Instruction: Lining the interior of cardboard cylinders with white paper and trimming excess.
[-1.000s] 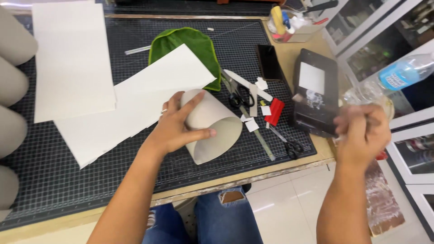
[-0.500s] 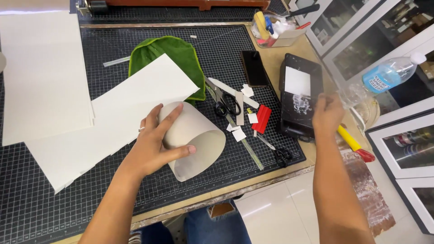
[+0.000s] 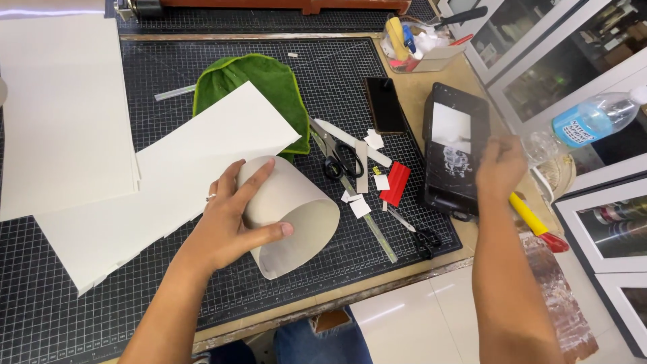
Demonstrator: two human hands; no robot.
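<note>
A: Bench, large to small. Black cutting mat (image 3: 81, 296) carries white card sheets (image 3: 60, 114), one more sheet (image 3: 168, 189) across a green leaf shape (image 3: 269, 87).

B: Work piece?

A: Card cylinder (image 3: 296, 216), already rolled into a tube, lies on its side on the mat. Left hand (image 3: 226, 226) wraps it, thumb over the rim. Seam fastening not visible.

B: Other hand?

A: Right hand (image 3: 500, 168) loosely curled over the black case (image 3: 451, 155); what it grips, cannot tell. Scissors (image 3: 340, 158) and red cutter (image 3: 395, 183) lie untouched.

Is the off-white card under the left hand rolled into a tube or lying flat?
Rolled. The off-white card curves into an open-ended tube on the black cutting mat, the left hand wrapped around it.
</note>
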